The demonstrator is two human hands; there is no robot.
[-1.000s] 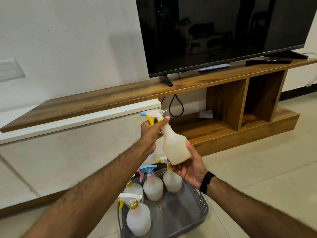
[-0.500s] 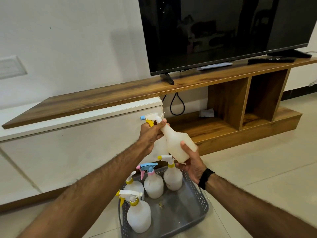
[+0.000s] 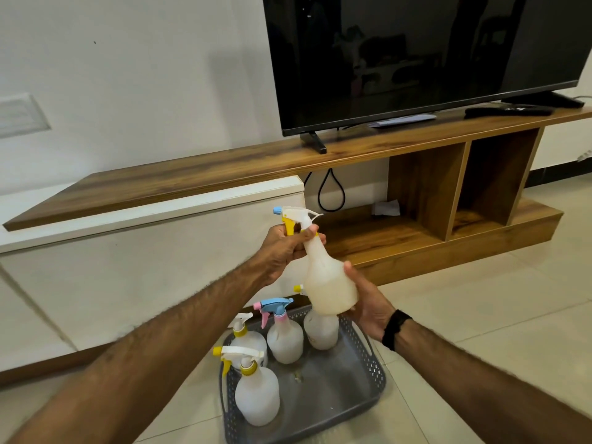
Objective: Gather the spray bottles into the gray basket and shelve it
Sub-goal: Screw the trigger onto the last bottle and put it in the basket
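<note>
Hands grip an unlabelled, translucent plastic spray bottle (image 3: 330, 283) above a perforated gray basket (image 3: 368, 373) on the tiled floor: left hand (image 3: 285, 248) closed around its neck, right hand (image 3: 368, 299) cupping its rounded base.

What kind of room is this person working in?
Most likely a home living room. A large TV stands on a low wooden stand with open shelves, a remote lies beside it, and the floor is pale tile.
</note>
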